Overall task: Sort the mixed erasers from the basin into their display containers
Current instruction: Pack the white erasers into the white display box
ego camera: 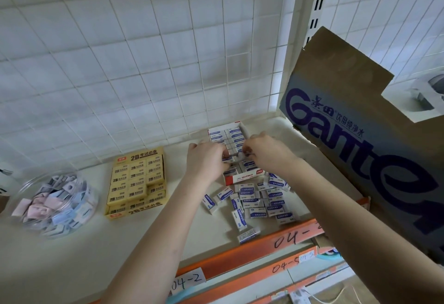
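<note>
Both hands are working over the white display box (242, 177) at centre frame. My left hand (206, 159) and right hand (266, 152) are curling their fingers in from either side, and both are pinching a blue-label eraser (236, 157) down in the middle rows. I'm judging they are coming from both sides so the piece drops square between its neighbours and doesn't tip.

The loose erasers (254, 202) are lying in a scatter just in front of the box at lower centre, near to hand for the next picks. The yellow 2B box (137, 178) is sitting left of centre, looking close to full. The clear round tub (52, 202) of pastel pieces is waiting at the far left, well apart from the hands.

Now the hard bits. The fingertips are blurring, so I can't tell whether it is one eraser or two between them. The hands are covering the box's middle rows, so I can't count the gaps. A cardboard carton (360, 135) is leaning in at the right, and it is hiding that end of the shelf (72, 255). The tub's contents are too small to read.
</note>
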The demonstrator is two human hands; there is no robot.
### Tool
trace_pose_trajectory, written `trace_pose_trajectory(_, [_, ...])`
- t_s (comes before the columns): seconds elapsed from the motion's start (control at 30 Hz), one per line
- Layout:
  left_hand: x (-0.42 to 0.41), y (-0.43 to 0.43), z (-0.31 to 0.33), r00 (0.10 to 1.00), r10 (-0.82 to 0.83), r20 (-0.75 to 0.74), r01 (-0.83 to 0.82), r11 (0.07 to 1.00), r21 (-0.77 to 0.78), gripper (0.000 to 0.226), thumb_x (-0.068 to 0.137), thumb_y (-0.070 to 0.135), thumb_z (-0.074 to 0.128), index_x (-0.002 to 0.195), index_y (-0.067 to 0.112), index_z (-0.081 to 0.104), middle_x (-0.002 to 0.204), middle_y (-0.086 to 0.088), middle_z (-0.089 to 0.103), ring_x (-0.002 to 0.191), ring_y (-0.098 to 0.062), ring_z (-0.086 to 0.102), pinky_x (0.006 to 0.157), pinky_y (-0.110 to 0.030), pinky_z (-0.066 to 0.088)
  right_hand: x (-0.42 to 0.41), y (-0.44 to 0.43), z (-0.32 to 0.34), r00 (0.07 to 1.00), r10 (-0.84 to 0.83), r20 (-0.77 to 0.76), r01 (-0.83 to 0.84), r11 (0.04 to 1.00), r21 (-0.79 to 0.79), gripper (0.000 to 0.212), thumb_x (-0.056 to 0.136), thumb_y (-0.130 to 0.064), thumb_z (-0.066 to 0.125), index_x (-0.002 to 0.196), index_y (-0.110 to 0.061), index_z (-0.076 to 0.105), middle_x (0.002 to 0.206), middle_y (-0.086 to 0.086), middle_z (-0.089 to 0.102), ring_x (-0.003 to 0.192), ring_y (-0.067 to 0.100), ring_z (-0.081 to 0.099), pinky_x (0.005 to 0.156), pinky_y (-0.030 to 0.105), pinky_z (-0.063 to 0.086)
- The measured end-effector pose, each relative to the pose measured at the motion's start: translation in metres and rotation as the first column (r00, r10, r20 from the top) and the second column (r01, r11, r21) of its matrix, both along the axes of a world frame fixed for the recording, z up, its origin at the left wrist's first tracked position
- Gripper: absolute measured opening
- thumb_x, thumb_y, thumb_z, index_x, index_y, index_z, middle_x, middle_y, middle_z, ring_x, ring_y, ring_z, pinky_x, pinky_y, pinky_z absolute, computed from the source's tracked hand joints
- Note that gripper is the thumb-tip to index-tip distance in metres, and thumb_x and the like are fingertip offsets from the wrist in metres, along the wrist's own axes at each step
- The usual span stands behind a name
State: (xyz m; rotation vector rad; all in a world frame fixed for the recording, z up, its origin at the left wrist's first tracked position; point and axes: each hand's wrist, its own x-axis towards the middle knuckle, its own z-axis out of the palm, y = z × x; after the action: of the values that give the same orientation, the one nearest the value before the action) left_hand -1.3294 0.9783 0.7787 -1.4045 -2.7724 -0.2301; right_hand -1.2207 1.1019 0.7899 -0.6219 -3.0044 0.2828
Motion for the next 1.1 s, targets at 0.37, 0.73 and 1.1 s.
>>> trace_pose_trajectory(0.37, [-0.002,0.002,-0.009,0.998,0.026,0.049,-0.029,0.998,0.06,0.017,0.083,0.031,0.062,0.099,0.027,0.066,0.106,0.005,0.065,0.104,-0.021,0.054,0.086,-0.037,0.037,-0.01,0.001,-0.01,0.998,-0.022,-0.065,0.021,1.0,-0.006,0.02,0.091,-0.019,0.056,0.105,-0.027,0.067,0.109,-0.005,0.062,0.104,0.021,0.048,0.088,0.036,0.04])
trace_pose_trajectory(0.73, [0.01,0.004,-0.016,0.993,0.08,0.083,-0.092,0.984,0.152,0.021,0.087,0.025,0.059,0.107,0.027,0.066,0.111,0.004,0.067,0.107,-0.02,0.057,0.084,-0.034,0.041,-0.006,0.003,-0.017,0.996,-0.076,-0.056,0.07,0.992,-0.101,0.023,0.092,-0.024,0.055,0.109,-0.032,0.068,0.114,-0.002,0.054,0.11,0.021,0.045,0.09,0.041,0.043])
trace_pose_trajectory(1.1, [0.035,-0.029,0.009,0.962,-0.163,0.221,0.083,0.939,0.333,0.025,0.089,0.021,0.062,0.113,0.027,0.067,0.11,0.01,0.067,0.09,-0.007,0.06,0.082,-0.018,0.047,0.063,0.016,-0.007,0.92,-0.254,-0.299,0.132,0.918,-0.375,0.021,0.092,-0.014,0.056,0.106,-0.021,0.07,0.111,-0.008,0.064,0.094,0.003,0.056,0.075,0.003,0.037])
